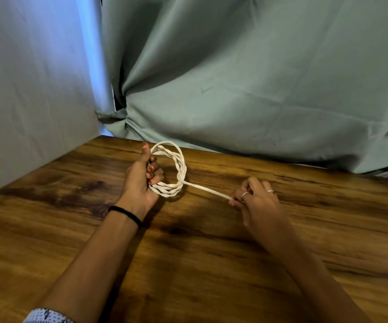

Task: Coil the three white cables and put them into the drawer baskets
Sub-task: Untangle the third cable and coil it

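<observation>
The left hand [139,180] curls its fingers round the coiled white cable [176,169], while the right hand [256,201] pinches its tail taut.

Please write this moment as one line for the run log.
stage: coiling | left hand: grips coil of white cable | right hand: pinches cable's free end, pulled straight | surface: wooden table | drawer baskets: not in view

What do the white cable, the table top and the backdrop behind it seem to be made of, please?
White cable: looks like matte, flexible plastic-sheathed cord; it bends into soft loops without kinking.
Table top: wood or wood-look laminate, brown grain streaks with a slight sheen; which one is unclear.
Backdrop: grey-green woven fabric, matte, with folds and creases.
</observation>
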